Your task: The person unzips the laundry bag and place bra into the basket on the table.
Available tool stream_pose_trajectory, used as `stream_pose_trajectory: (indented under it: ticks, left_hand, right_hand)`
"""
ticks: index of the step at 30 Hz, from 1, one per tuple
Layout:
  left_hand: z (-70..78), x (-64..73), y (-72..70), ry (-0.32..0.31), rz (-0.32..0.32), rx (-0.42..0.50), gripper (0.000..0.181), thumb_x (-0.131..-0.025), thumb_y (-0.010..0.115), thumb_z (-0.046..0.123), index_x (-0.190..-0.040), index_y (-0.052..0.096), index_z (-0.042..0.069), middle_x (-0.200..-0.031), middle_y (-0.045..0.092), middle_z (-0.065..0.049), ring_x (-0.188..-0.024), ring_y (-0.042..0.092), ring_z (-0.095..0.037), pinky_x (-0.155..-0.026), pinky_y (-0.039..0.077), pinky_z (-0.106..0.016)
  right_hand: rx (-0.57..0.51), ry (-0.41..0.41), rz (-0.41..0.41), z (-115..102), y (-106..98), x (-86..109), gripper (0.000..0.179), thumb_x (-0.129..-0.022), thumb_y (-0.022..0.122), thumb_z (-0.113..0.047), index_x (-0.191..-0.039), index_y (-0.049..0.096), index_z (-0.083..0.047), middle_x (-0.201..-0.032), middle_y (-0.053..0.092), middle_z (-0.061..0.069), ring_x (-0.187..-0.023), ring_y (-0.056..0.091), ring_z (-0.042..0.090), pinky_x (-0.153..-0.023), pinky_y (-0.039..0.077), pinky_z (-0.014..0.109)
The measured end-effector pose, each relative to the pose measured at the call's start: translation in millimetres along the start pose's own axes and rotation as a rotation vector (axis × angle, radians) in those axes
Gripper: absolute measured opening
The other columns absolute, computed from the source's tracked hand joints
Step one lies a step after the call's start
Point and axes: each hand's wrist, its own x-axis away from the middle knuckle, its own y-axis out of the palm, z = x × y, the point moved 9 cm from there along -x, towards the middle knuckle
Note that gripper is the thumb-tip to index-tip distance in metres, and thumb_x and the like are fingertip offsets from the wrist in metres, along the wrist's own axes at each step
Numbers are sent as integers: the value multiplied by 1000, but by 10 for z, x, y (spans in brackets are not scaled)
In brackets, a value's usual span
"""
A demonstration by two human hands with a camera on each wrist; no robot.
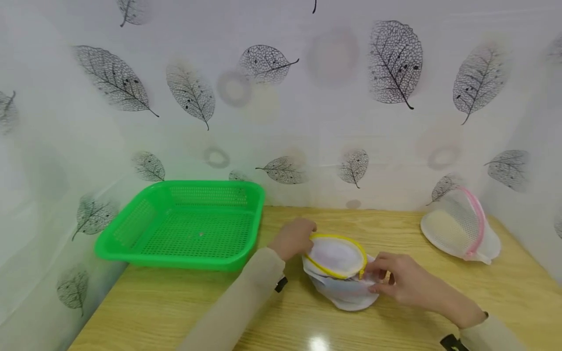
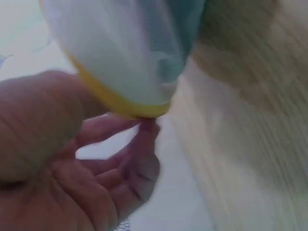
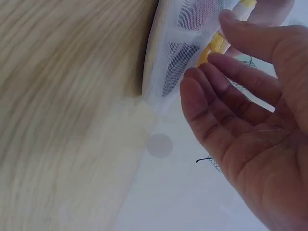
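A white mesh laundry bag (image 1: 340, 292) with a yellow-trimmed round top stands on the table in front of me. At its left side my left hand (image 1: 295, 239) pinches the yellow rim (image 2: 113, 102) between thumb and fingers, as the left wrist view shows. Something pale and bluish shows dimly through the mesh. My right hand (image 1: 406, 280) is at the bag's right side, close to the end of the yellow trim. In the right wrist view its loosely bent fingers (image 3: 195, 103) stand apart from the thumb, whose tip overlaps the mesh.
A green plastic basket (image 1: 175, 264) with perforated sides stands at the left back. Another white mesh bag (image 1: 448, 229) with pink trim lies at the right back of the wooden table (image 1: 175, 307). A leaf-patterned curtain (image 1: 307, 122) hangs behind.
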Motion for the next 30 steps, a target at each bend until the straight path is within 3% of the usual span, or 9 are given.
stream_pose_trajectory:
  ticks: [3,6,13,18,23,27,30]
  left_hand:
    - [-21,-10,-55,17,46,135,41,-89,59,-2,-129,67,-2,-133,68,-14,-120,65,-26,-101,55,-39]
    - [9,-32,-101,46,99,198,34,-92,57,-2,-123,71,-3,-128,71,-15,-118,67,-27,-101,55,-41]
    - [227,-154,-241,105,224,187,27,-102,54,8,-119,75,12,-119,74,-2,-111,68,-18,-93,54,-29]
    - [454,-211,-360,211,293,199,23,-102,56,9,-112,76,15,-109,72,0,-100,64,-13,-85,51,-22]
    - [633,-220,-428,283,285,237,20,-103,56,10,-110,75,14,-107,71,0,-97,61,-12,-82,49,-19]
    - [710,-231,-457,325,284,250,17,-103,59,10,-108,74,14,-106,69,-1,-93,59,-11,-80,48,-17]
    - [757,-236,-480,375,294,250,16,-103,59,11,-107,74,13,-107,70,-2,-95,60,-11,-81,49,-17]
  right_hand:
    - [-28,41,-59,49,78,21,19,-86,81,-24,-104,75,-19,-96,67,-9,-82,57,-4,-62,52,21]
    - [-22,50,-81,28,171,32,16,-88,79,-24,-103,76,-19,-101,69,-8,-83,57,-5,-64,52,20]
    - [162,-32,24,-219,343,-19,8,-86,80,-10,-85,72,-13,-80,65,-9,-71,50,-8,-56,44,15]
    - [216,26,27,-305,428,-83,19,-87,78,-10,-74,66,-16,-67,52,-13,-62,36,-7,-53,36,15]
    - [162,47,46,-368,430,-110,13,-90,76,-9,-79,70,-13,-69,54,-14,-63,38,-9,-52,37,14]
    - [78,4,81,-445,362,-95,4,-90,75,-7,-90,74,-11,-76,64,-12,-68,47,-11,-55,44,13]
    - [8,-22,107,-472,241,-54,8,-89,76,-5,-95,77,-11,-80,70,-10,-72,55,-11,-57,47,12]
